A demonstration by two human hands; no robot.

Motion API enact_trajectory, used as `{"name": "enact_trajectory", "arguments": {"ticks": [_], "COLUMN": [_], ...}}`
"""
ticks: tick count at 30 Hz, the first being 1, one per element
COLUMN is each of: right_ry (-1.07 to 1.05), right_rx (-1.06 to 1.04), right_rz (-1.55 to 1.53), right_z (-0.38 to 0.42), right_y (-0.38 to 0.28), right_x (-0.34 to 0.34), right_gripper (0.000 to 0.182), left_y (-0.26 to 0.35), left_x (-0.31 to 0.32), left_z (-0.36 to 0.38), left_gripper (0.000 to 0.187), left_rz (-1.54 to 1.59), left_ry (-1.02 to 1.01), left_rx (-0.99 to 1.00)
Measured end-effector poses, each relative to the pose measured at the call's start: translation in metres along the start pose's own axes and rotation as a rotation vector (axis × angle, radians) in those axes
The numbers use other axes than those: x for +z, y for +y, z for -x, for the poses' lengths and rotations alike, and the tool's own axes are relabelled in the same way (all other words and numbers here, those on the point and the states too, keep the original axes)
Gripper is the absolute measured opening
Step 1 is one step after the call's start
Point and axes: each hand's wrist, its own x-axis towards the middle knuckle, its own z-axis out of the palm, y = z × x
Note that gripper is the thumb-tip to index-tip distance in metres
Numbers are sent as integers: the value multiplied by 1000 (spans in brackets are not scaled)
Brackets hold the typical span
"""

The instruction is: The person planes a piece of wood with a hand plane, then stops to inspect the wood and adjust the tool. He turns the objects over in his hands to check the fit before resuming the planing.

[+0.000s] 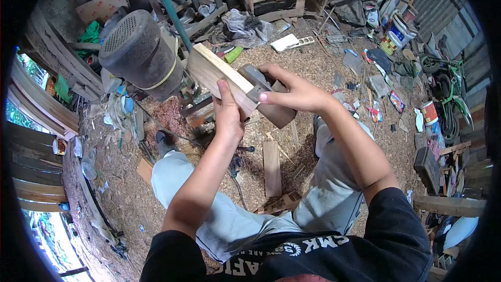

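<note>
My left hand [228, 112] is closed around the lower part of a pale wooden board [216, 75], thumb on its near face. The board is tilted, its light edge facing up. My right hand [292, 91] grips what looks like a dark wooden hand plane [279, 115], its thumb pressed by a dark metal part. The plane lies against the board's right end; my fingers partly cover it. Below my hands, another wooden board [271, 169] lies on the floor between my legs.
A big dark motor-like drum [138, 52] stands left of the board, a green pole [175, 13] behind it. Wood shavings and scraps cover the floor [308, 57]. A white power strip [292, 43] lies ahead. Paint buckets [399, 34] and a green small bike [451, 89] are at right.
</note>
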Motion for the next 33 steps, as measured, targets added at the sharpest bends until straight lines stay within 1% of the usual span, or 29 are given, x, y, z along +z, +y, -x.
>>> {"name": "enact_trajectory", "arguments": {"ticks": [2, 3, 4, 5, 6, 8, 9, 11, 12, 13, 14, 15, 16, 18, 19, 20, 22, 23, 25, 29, 31, 32, 33], "right_ry": [-17, -17, 63, 140, 132, 261, 364, 370, 382, 379, 370, 383, 397, 424, 445, 468, 456, 447, 434, 437, 437, 437, 436], "right_rx": [-32, -28, -101, -174, -170, -324, -379, -404, -431, -445, -446, -444, -441, -436, -421, -408, -407, -408, -402, -402, -400, -397, -398], "right_rz": [-97, -99, -35, 30, 30, 347, 465, 491, 519, 528, 523, 553, 583, 607, 630, 655, 664, 669, 666, 667, 674, 683, 685], "right_z": [5, 5, 4, 4, 6, 9, 11, 15, 17, 19, 21, 24, 26, 28, 29, 30, 29, 29, 29, 27, 27, 27, 27], "right_y": [-1, 1, 5, 7, 4, -3, -1, 0, -1, -1, -3, -6, -8, -6, -6, -6, -7, -8, -9, -5, -4, -4, -5], "right_x": [-1, 3, 10, 16, 19, 25, 31, 38, 41, 47, 54, 61, 67, 76, 78, 78, 77, 76, 75, 77, 78, 78, 78], "right_gripper": [85, 85, 89, 93, 93, 96, 94, 94, 95, 95, 95, 95, 96, 96, 96, 96, 96, 96, 96, 95, 95, 95, 95], "left_y": [-4, -4, -5, -3, -4, -6, -4, 2, 3, 4, 4, 3, 2, -2, -4, -6, -6, -7, -3, -7, -12, -15, -14], "left_x": [0, 1, 2, -1, -4, -12, -10, -9, -12, -15, -18, -19, -19, -17, -20, -22, -21, -19, -14, -20, -27, -30, -30], "left_z": [2, 4, 5, 4, 0, -7, -7, -4, -3, -1, 0, -4, -6, -9, -13, -14, -12, -11, -7, -10, -14, -16, -15], "left_gripper": [87, 86, 86, 87, 91, 97, 97, 91, 91, 89, 88, 80, 80, 72, 70, 70, 70, 70, 71, 72, 70, 70, 73], "left_rz": [-19, -26, -31, 26, 44, 98, 101, 179, 181, 179, 176, 269, 271, 282, 176, 179, 256, 259, 321, 325, 384, 386, 418], "left_ry": [-3, -2, 0, -56, -102, -201, -193, -171, -161, -197, -233, -193, -185, -138, -159, -159, -160, -159, -63, -48, -154, -155, -263], "left_rx": [-4, -1, 2, -25, -41, -50, -51, -89, -88, -57, -25, -27, -27, 10, 76, 75, 13, 12, -92, -103, -130, -129, -152]}}
